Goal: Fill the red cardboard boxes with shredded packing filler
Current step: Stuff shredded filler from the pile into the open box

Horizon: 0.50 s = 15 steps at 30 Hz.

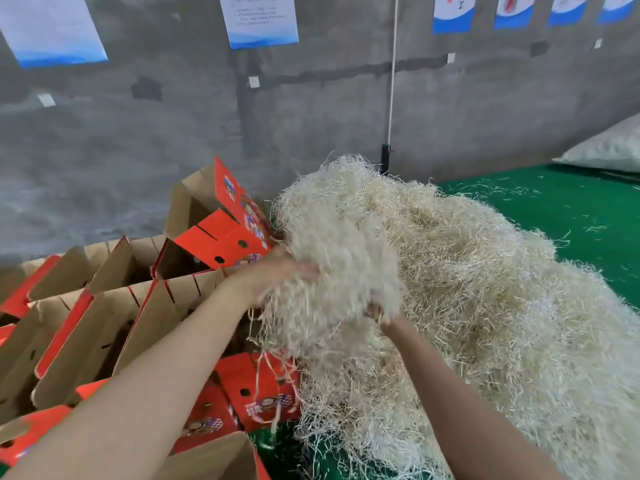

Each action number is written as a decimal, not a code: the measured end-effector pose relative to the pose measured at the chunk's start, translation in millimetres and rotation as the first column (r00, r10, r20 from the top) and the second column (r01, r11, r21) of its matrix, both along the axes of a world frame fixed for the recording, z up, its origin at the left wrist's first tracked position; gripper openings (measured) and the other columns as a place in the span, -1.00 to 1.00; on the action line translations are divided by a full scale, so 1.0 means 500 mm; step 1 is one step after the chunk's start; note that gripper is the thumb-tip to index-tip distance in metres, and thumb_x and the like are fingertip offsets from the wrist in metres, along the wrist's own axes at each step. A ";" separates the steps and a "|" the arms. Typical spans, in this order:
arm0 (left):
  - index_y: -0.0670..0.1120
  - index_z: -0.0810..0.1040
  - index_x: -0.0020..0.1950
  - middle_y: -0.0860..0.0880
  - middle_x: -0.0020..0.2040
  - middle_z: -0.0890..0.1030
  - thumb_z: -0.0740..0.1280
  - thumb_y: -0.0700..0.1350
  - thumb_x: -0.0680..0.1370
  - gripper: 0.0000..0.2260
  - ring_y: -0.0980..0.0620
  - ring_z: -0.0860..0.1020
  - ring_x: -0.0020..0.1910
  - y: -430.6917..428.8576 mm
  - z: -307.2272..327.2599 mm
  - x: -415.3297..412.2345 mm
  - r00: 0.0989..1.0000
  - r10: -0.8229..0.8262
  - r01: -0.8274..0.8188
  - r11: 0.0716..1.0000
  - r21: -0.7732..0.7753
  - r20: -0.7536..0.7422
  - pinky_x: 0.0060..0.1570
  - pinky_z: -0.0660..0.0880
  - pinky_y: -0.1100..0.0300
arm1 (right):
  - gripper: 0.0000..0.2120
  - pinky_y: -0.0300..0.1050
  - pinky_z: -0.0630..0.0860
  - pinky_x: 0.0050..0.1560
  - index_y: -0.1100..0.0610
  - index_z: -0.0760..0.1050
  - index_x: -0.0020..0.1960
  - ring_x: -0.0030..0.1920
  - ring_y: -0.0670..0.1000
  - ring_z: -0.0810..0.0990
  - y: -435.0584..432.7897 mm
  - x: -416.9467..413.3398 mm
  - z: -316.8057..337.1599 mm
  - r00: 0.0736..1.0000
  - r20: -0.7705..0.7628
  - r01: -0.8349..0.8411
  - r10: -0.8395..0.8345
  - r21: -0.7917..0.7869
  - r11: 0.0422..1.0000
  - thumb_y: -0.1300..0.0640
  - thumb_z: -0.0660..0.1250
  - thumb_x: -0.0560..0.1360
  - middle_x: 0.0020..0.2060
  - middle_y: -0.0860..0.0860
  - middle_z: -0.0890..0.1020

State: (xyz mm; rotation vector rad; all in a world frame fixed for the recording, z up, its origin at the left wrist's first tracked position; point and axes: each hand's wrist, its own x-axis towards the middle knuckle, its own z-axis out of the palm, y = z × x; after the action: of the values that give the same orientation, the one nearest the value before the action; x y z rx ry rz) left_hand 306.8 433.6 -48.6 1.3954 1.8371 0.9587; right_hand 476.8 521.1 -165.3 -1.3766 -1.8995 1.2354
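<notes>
A large clump of filler is held up between the two hands, just above the left edge of the main pile, which is spread across the green surface. The left hand is laid against the clump's left flank with its fingertips lost among the strands. The frame is blurred there, so it cannot be told whether those fingers are curled or flat. The right hand is buried under the clump from below, and its state cannot be told either.

The red cardboard boxes are packed in rows to the left of and below the hands, mouths upward, and no filler is seen inside them. The coming move is judged to turn on that offset — the clump has to be carried leftward and down. The left hand is the nearer to the boxes, with an open box just beyond its forearm. Loose strands trail from the clump over a red box beneath it — spillage beside the boxes is likely.
</notes>
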 end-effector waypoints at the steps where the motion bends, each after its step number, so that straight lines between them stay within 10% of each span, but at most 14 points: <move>1: -0.09 0.48 0.18 -0.01 -0.10 0.60 0.48 -0.12 0.33 -0.55 0.14 0.54 -0.22 -0.005 -0.013 0.019 0.968 -0.167 0.146 0.982 -0.119 -0.189 -0.38 0.44 0.46 | -0.79 -0.40 0.47 -0.35 0.30 0.41 0.09 -0.08 0.05 0.46 0.003 0.007 0.007 0.999 0.043 0.030 -0.033 0.067 0.997 0.27 0.02 0.63 -0.02 0.07 0.46; 4: -0.13 0.52 -0.05 -0.11 -0.09 0.62 0.43 -0.17 0.38 -0.81 0.01 0.57 -0.18 -0.010 -0.054 0.062 0.593 -0.473 0.159 0.862 -0.481 -0.652 -0.25 0.52 0.26 | -0.82 -0.43 0.43 -0.40 0.27 0.49 -0.04 -0.23 -0.09 0.46 0.035 0.015 0.034 0.995 -0.050 0.098 -0.088 0.258 0.961 0.34 0.11 0.57 -0.14 -0.01 0.51; 6: -0.18 0.52 0.01 -0.10 -0.11 0.58 0.35 -0.19 0.42 -0.81 -0.06 0.58 -0.13 -0.003 -0.057 0.071 0.459 -0.375 0.024 0.911 -0.411 -0.806 -0.17 0.57 0.16 | -0.83 -0.42 0.45 -0.26 0.25 0.58 -0.01 -0.28 -0.10 0.50 0.044 0.024 0.041 0.995 0.009 0.084 -0.094 0.381 0.921 0.37 0.23 0.51 -0.16 0.03 0.61; 11: -0.12 0.55 -0.03 -0.08 -0.10 0.57 0.28 -0.29 0.39 -0.80 -0.04 0.52 -0.19 0.033 -0.002 0.067 0.390 0.073 -0.026 0.997 0.069 -0.918 -0.27 0.44 0.15 | -0.82 -0.27 0.53 -0.35 0.20 0.53 -0.21 -0.39 -0.11 0.49 0.044 0.090 -0.070 0.969 0.218 0.049 -0.119 0.301 0.952 0.25 0.24 0.54 -0.31 0.02 0.60; 15: -0.21 0.57 0.02 -0.23 -0.04 0.55 0.41 -0.19 0.34 -0.73 -0.23 0.55 -0.04 0.038 0.069 0.022 0.411 0.420 -0.010 0.890 0.457 -0.809 -0.10 0.45 0.02 | -0.86 -0.19 0.53 -0.32 0.29 0.49 -0.08 -0.34 -0.03 0.50 0.052 0.160 -0.143 0.899 0.393 0.161 -0.193 0.112 0.981 0.26 0.19 0.55 -0.29 0.05 0.54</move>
State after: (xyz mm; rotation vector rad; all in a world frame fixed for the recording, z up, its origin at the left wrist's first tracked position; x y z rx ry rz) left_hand 317.6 452.4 -14.3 2.2574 2.7937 0.7436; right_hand 556.9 547.1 -236.8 -1.8261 -2.0018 0.8251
